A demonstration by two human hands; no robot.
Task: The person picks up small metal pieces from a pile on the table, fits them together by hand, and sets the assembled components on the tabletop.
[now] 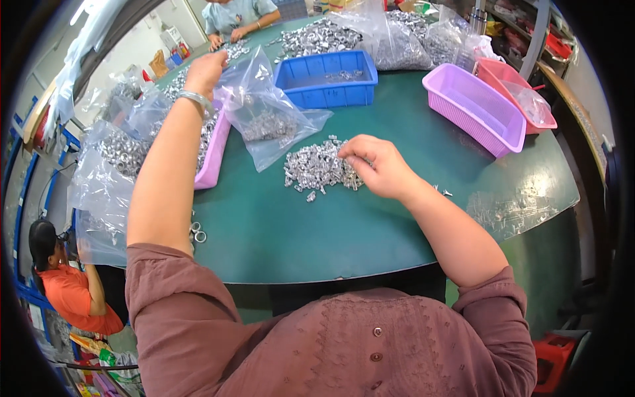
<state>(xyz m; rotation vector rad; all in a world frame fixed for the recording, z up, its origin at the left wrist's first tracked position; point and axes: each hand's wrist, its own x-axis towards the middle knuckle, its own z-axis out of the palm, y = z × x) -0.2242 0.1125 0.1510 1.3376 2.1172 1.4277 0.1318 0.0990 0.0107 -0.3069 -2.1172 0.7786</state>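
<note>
Heap of small metal parts lay mid-frame on worktop, wider than deep. Right hand nearer, fingertips over heap's right edge; grip curled, hold unclear. Left hand upper left, above clear bag; grip couldn't be told.

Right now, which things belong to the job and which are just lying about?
Seem in use:
right hand, at the heap of small silvery metal pieces
left hand, near the clear plastic bag

Seem just lying about:
purple basket at right
red basket
metal flask
</note>
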